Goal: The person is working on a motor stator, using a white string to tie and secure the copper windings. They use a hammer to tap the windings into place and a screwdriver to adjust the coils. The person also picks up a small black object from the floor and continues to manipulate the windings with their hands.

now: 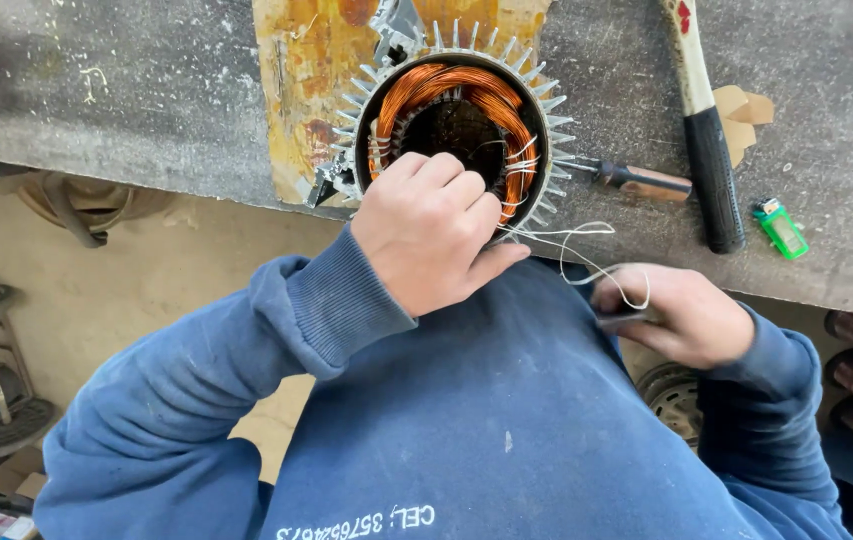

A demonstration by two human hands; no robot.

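A finned metal motor stator (546, 100) with copper windings (446, 85) lies on the bench, its bore facing up. My left hand (428, 235) rests on its near rim, fingers curled over the windings. A thin white cord (586, 262) runs from the windings on the right side to my right hand (684, 315). That hand is closed on the cord and on a small dark object, below the bench edge and in front of my blue sweatshirt.
The stator sits on a rusty yellow plate (301, 80) on a grey worn bench (146, 90). Right of it lie a screwdriver (636, 180), a hammer (701, 110), cardboard scraps (746, 115) and a green lighter (779, 228). Metal parts stand on the floor at both sides.
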